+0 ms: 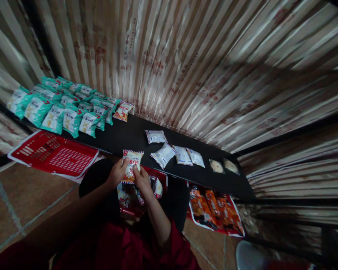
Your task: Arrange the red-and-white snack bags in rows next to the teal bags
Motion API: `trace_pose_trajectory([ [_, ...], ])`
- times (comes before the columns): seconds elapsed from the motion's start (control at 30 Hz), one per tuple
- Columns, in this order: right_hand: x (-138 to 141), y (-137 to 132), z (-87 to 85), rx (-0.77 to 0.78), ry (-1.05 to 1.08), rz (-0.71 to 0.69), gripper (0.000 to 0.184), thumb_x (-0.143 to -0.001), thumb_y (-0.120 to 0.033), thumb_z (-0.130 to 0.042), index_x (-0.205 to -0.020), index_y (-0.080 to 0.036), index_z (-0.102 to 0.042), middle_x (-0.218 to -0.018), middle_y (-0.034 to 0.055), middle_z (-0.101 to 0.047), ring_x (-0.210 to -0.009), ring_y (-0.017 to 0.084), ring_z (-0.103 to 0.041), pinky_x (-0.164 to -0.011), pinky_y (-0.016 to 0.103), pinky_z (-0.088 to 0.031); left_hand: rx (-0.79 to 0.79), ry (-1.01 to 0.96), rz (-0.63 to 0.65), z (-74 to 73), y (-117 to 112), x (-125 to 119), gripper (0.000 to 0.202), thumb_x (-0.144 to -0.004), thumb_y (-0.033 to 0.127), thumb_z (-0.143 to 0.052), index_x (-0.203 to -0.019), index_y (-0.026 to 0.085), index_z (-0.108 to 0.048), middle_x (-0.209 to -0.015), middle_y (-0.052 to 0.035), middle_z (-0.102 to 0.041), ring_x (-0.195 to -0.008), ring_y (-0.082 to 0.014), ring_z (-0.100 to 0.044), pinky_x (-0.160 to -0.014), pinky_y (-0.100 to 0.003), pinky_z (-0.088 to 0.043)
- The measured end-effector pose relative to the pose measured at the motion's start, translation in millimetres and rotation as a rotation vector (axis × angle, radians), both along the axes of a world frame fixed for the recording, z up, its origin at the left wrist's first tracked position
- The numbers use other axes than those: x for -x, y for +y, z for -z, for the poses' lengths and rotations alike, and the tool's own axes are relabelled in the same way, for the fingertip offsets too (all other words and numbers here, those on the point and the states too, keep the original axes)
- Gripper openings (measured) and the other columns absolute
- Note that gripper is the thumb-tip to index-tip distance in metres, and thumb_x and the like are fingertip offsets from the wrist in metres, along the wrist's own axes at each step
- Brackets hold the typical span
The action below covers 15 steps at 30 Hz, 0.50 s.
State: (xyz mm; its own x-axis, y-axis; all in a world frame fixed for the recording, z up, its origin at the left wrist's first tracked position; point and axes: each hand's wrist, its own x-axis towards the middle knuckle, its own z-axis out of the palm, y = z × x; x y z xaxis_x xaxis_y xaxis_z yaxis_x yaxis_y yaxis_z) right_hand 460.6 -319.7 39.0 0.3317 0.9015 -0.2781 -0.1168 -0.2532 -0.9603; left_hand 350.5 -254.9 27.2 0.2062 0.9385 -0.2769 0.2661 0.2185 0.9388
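Note:
Both my hands hold one small snack packet [132,160], white and orange with a red and blue striped edge, at the near edge of the black shelf [124,137]. My left hand [116,173] grips its left side, thumb on top. My right hand [142,180] pinches its lower right part. Below my hands a red basket [160,176] on my lap holds more packets of the same kind. On the shelf lie several white packets [163,154], face down, in a loose row to the right.
Several teal packets [64,108] are laid in rows at the shelf's left end, with one orange packet [122,111] beside them. Two round clear-wrapped items [224,166] lie at the right end. An empty red basket [55,154] sits lower left; a basket of orange packets [214,210] lower right. Striped curtain behind.

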Motion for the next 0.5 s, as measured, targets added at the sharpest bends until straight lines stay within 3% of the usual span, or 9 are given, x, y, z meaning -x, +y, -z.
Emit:
trace_pose_trajectory([
  [0.27,10,4,-1.9,-0.013,0.119,0.045,0.046,-0.077,-0.055,-0.056,-0.103,-0.018,-0.064,-0.092,0.005,-0.071,-0.081,0.019,-0.065,-0.074,0.03,-0.05,-0.087,0.097,0.004,0.6,5,2,0.045,-0.087,0.053,-0.03,-0.083,0.018,-0.06,-0.081,-0.0094,-0.069,-0.078,-0.0226,-0.065,-0.071,-0.032,-0.049],
  [0.5,19,8,-4.3,0.017,0.037,0.103,0.046,-0.079,-0.058,-0.051,-0.101,-0.021,-0.065,-0.086,0.0041,-0.071,-0.083,0.021,-0.064,-0.073,0.03,-0.05,-0.096,0.132,0.022,-3.9,9,4,0.045,-0.09,0.047,-0.025,-0.082,0.018,-0.059,-0.082,-0.0102,-0.069,-0.079,-0.0218,-0.064,-0.072,-0.032,-0.047],
])
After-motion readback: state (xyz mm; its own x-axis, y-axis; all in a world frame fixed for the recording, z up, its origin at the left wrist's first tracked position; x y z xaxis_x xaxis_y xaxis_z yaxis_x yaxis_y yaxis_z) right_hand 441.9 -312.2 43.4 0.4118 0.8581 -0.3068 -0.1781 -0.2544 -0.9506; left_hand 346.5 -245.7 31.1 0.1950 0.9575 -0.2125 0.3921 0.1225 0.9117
